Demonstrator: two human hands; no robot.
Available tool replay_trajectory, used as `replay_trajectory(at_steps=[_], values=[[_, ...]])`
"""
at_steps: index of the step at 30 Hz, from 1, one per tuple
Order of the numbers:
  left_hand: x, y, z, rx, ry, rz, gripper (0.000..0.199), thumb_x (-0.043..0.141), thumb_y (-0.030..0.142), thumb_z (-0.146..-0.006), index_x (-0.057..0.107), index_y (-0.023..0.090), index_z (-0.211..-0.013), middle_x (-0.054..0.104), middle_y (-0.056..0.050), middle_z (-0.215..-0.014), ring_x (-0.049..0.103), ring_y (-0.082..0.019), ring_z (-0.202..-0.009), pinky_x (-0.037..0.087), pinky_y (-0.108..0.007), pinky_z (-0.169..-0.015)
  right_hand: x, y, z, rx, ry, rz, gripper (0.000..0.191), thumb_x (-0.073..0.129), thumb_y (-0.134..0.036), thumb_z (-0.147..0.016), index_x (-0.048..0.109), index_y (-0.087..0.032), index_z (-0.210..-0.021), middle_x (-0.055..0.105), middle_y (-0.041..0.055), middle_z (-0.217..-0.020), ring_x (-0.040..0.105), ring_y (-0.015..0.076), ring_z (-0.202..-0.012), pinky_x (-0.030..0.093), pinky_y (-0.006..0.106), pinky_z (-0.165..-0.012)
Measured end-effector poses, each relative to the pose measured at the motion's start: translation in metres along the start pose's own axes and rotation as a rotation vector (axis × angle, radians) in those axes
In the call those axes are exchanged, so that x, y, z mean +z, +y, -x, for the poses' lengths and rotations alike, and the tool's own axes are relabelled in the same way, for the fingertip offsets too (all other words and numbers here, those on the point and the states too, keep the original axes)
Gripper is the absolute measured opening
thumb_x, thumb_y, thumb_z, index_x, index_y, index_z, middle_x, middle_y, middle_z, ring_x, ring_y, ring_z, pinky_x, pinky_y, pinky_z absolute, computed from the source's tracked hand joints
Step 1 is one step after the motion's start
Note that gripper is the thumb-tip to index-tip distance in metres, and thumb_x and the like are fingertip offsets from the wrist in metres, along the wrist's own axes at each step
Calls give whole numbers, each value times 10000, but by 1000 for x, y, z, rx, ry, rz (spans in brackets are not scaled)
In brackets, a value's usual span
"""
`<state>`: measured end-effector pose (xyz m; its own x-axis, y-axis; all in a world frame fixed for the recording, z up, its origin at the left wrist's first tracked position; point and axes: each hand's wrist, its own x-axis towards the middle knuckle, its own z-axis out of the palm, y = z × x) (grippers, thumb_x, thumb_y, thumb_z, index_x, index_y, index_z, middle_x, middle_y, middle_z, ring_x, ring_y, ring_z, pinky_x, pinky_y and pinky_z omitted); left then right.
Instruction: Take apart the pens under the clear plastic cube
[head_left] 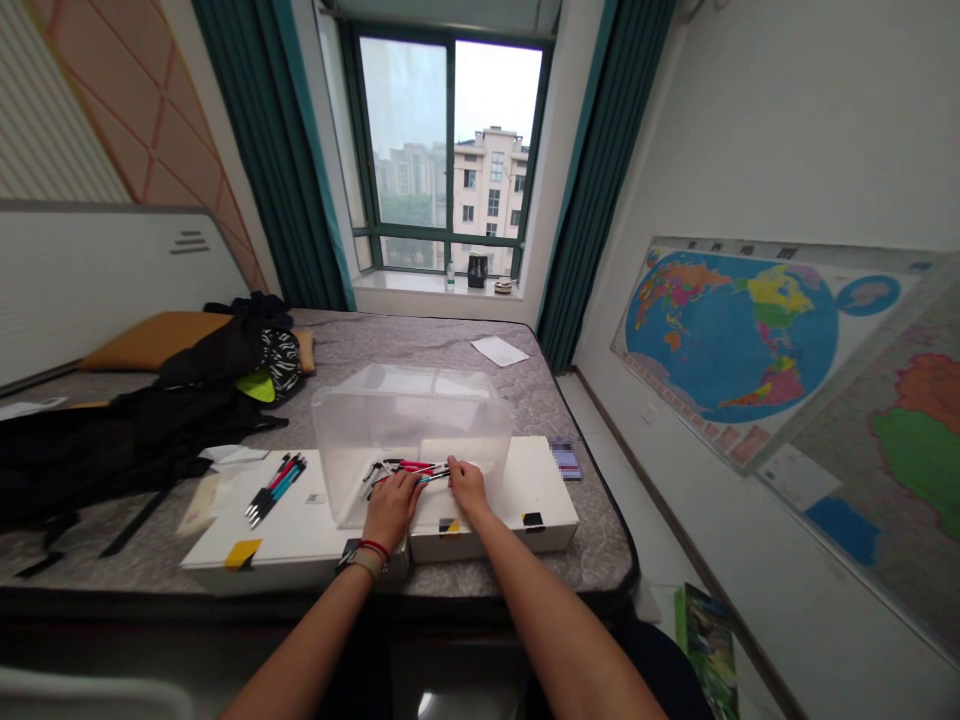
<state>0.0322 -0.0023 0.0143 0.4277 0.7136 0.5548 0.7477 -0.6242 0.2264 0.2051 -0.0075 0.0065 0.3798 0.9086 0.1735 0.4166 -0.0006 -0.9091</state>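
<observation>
A clear plastic box lies on its side with its open face toward me, and loose pens in black, white and red are gathered inside it. My left hand is at the opening, its fingers closed over a pen with blue on it. At that pen's right end, my right hand pinches with thumb and fingers. The fingertips partly hide the pens, so exactly which ones each hand grips is hard to see. Left of the box, a row of pens in black, red and blue lies on a white flat box.
A second white box lies under the right side of the clear box. Black clothing or a bag and an orange pillow are on the left of the mattress. A white paper lies farther back; a blurred purple item is at right.
</observation>
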Motion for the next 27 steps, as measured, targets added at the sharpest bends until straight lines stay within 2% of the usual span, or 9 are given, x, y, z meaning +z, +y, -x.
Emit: replay_trajectory(at_steps=[5,10,15,19,27], values=[[4,-2,0,1,16,32,345,337,376,-970,624,197,-1040,673,-78,-989,613,-213,-939,455,-338,-814,2,3,-1,-2,-5,2,539,376,-558,-896,537,-199,-528,510,-21,-469,509,141,-516,328,226,-531],[7,-4,3,-69,5,102,358,425,462,-930,570,198,-1123,681,-68,-977,640,-203,-841,490,-317,-763,1,4,-1,7,-3,-18,536,382,-562,-897,528,-200,-529,497,-25,-452,510,139,-507,331,227,-531],[7,-5,2,-31,0,120,321,390,421,-951,586,209,-1091,672,-70,-1048,627,-212,-949,485,-334,-837,1,3,-1,44,0,-57,514,392,-556,-894,523,-201,-546,483,-32,-441,495,134,-475,335,230,-522],[6,-3,0,-7,2,90,311,370,389,-961,608,212,-1052,668,-66,-1018,614,-208,-964,472,-345,-868,1,2,-1,61,-11,-98,501,393,-555,-894,521,-199,-565,493,-35,-454,484,124,-448,345,230,-517],[3,0,1,-69,-16,65,318,377,413,-957,612,203,-1000,681,-58,-932,629,-202,-881,470,-316,-796,3,6,-2,53,-21,-102,469,416,-538,-885,520,-196,-581,532,-26,-505,497,115,-459,343,219,-510]])
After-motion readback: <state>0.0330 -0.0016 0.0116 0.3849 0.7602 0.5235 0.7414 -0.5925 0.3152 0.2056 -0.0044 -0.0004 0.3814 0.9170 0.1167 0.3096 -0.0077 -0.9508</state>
